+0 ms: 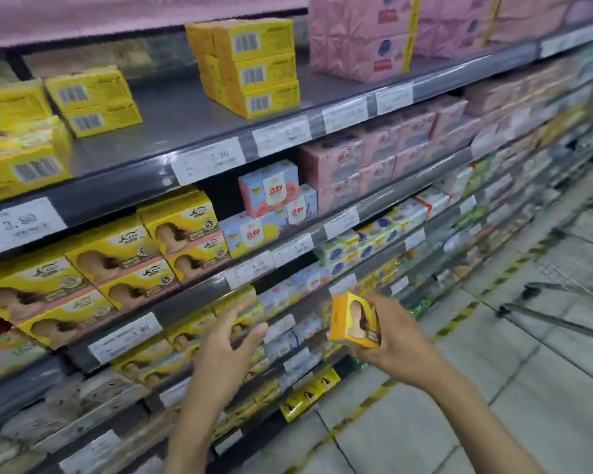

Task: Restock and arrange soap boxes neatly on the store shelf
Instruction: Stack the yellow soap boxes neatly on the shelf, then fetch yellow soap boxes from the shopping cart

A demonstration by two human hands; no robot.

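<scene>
Gripping a glossy yellow cardboard soap box (355, 321), the right hand (396, 342) hangs clear of the shelf edge (189, 304); the left hand (225, 343) spreads flat-fingered, empty, before packed rows (141, 362).

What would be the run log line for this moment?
right hand: holds yellow soap box | left hand: open, near shelf | box: not shelved

A strip of yellow-and-black tape (459, 316) runs along the floor below me, parallel to the foot of the racks. On its right the grey floor tiles (545, 405) spread out, pale with dark joints. Further right of the tape, near the edge of my view, I see a wire trolley (562, 285), blurred, with a dark bar sticking out toward the tape. High to the tape's left, well apart, white price labels (209, 160) read 3.80.
</scene>
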